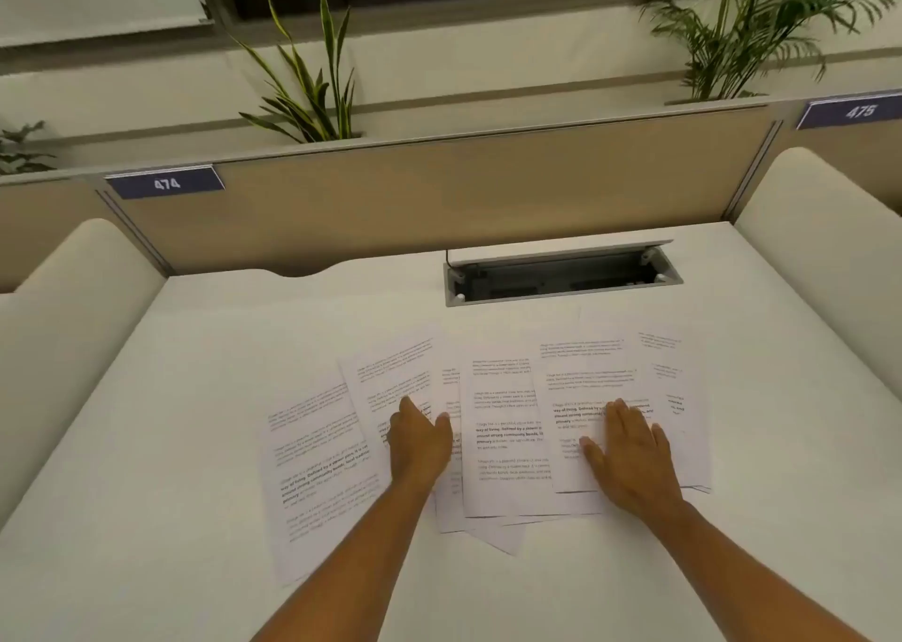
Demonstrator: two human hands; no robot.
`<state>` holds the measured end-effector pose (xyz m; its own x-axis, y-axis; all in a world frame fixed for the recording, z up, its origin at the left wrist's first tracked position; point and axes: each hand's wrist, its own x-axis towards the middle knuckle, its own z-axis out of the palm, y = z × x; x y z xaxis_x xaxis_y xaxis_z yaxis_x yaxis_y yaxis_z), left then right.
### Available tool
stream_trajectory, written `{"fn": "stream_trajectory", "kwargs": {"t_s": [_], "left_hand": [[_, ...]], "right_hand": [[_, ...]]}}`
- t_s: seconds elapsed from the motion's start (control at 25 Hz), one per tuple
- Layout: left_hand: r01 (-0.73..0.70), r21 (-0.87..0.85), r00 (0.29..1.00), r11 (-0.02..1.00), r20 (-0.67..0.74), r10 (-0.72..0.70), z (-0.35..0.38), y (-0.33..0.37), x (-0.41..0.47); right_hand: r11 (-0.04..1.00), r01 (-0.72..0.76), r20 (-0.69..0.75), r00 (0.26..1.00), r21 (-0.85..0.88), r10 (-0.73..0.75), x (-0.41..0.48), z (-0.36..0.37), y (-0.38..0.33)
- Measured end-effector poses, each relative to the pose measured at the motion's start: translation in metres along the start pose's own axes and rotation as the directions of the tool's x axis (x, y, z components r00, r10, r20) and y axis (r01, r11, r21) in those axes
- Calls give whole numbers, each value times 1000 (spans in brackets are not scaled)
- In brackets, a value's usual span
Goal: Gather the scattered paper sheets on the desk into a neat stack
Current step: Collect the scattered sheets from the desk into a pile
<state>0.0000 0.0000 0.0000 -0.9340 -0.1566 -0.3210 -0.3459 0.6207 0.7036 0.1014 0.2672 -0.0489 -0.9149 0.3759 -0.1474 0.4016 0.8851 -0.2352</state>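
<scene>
Several printed white paper sheets lie fanned out and overlapping across the middle of the white desk (146, 470). The leftmost sheet (317, 475) is tilted, and the rightmost sheet (678, 397) peeks out at the far right. My left hand (420, 441) rests flat on a tilted sheet (390, 378) left of centre, fingers together and pointing away. On the upright sheet (585, 387) right of centre my right hand (629, 456) lies palm down with the thumb spread. A middle sheet (502, 446) sits between the two hands. Neither hand grips anything.
An open cable box (561, 275) is set into the desk just behind the sheets. A tan partition (439, 192) with labels 474 and 475 closes the back. White curved side panels (73, 299) flank the desk. Plants (312, 84) stand beyond the partition.
</scene>
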Motion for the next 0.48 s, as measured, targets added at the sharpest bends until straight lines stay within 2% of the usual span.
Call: {"fn": "stream_trajectory", "kwargs": {"t_s": [0.16,0.36,0.48], "left_hand": [[21,-40,997,999,69,-18,10,3,7],[134,-205,985,970,132,-109,22,10,9],[112,-166,986,980,141,-89,29,11,9]], "right_hand": [[999,35,57,998,-39,-33,-10,11,-16],[988,147,115,983,-44,-141,-31,25,-56],[985,169,135,976,33,-172,-35,26,-65]]}}
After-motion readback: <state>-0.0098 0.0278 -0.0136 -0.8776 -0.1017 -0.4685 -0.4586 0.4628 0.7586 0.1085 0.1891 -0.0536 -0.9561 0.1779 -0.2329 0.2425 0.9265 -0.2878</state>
